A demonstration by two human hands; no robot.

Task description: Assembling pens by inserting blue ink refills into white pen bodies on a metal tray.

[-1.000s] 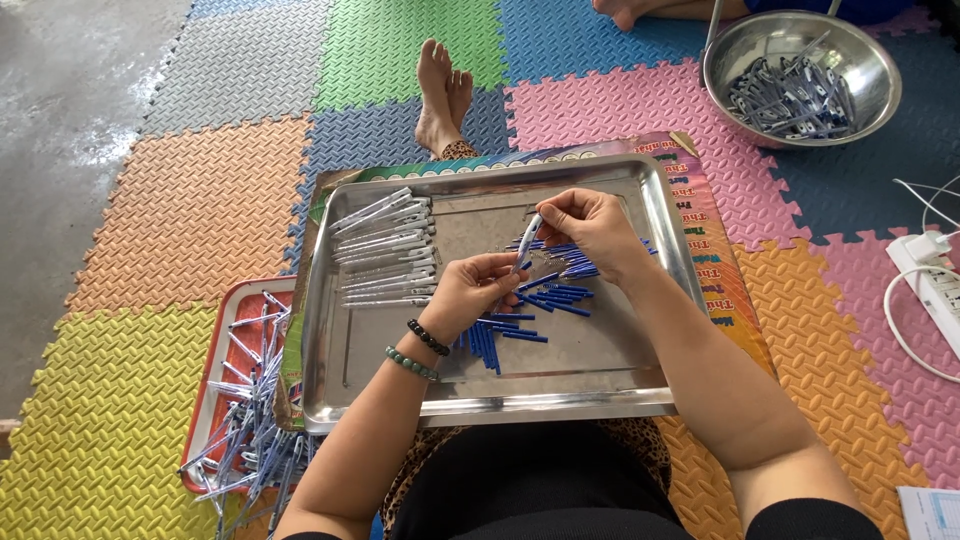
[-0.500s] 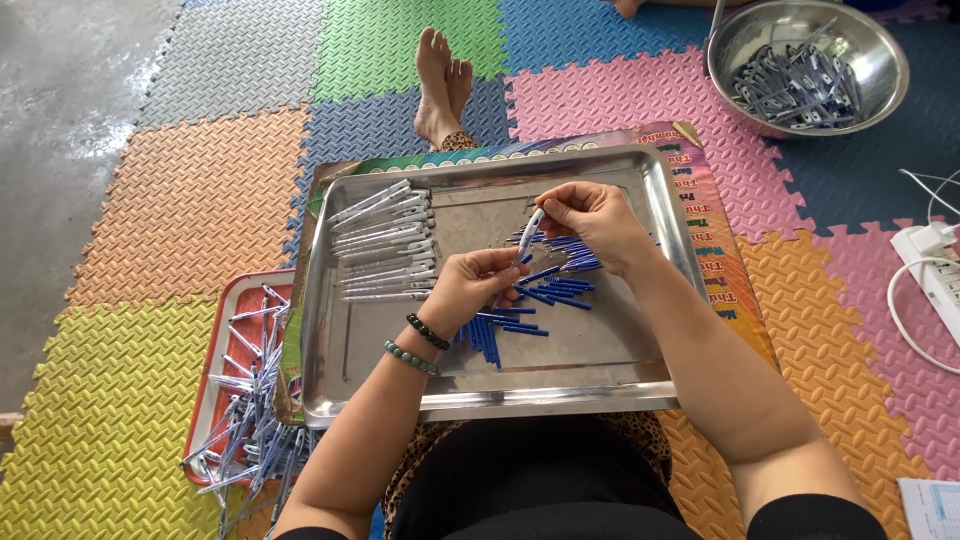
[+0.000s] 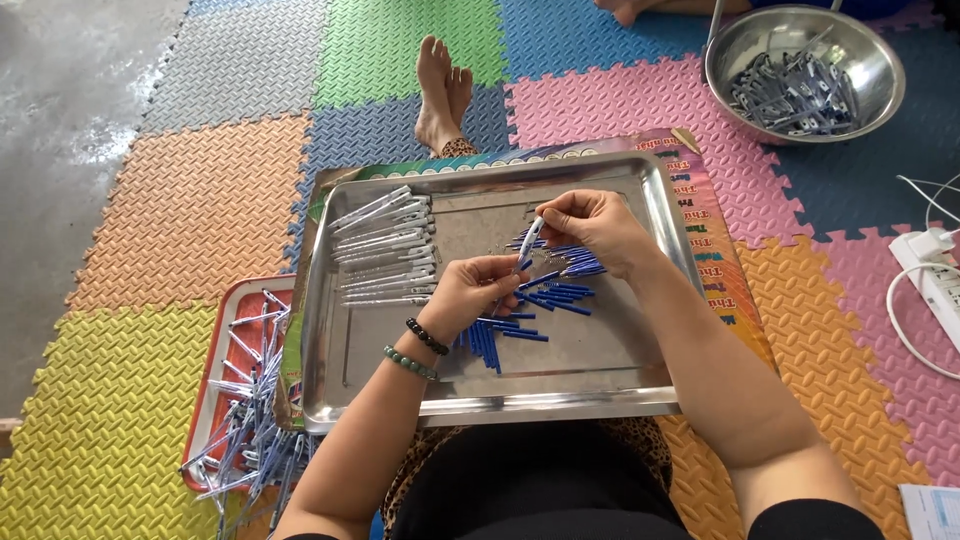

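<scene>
Assembly mid-step: right hand [image 3: 598, 226] pinching a clear pen barrel [image 3: 530, 238] above the steel tray [image 3: 640, 400], left hand [image 3: 478, 293] pinched on a blue refill [image 3: 521, 266] just below. Next, judging by this: careful alignment.

A slim clear pen barrel [image 3: 530, 238] with a blue tip stands tilted above scattered blue pieces [image 3: 545, 295].

A home floor turned piecework station: bright interlocking foam mats [image 3: 190, 210] over bare concrete [image 3: 60, 100], a steel tray [image 3: 480, 390] of pen parts, a metal bowl [image 3: 805, 70], a power strip [image 3: 935, 285], bare feet [image 3: 442, 95].
</scene>
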